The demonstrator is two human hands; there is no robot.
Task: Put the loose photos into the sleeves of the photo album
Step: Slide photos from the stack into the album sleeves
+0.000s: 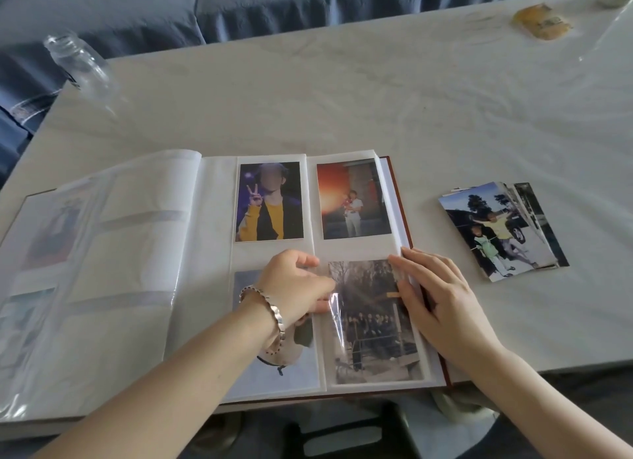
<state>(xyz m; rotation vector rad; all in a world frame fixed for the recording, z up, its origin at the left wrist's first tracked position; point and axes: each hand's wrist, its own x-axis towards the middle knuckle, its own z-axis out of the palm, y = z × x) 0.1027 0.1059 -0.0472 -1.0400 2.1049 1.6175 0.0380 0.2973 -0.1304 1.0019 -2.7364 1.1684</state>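
Left grip (pixel 294 284) pinches the clear plastic sleeve (pixel 336 306) open; flat-fingered right grip (pixel 442 304) should seat the dark rectangular group photo (pixel 373 325) squarely between them.

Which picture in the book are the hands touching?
The grey photo of trees and a crowd, bottom right. The left hand pinches its sleeve, the right hand presses its edge.

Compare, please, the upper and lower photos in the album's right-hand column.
The upper photo glows orange and lies untouched; the lower photo is greyish, with the left hand pinching its sleeve film and the right hand laying straight fingers on its right edge. Both are upright prints on one page.
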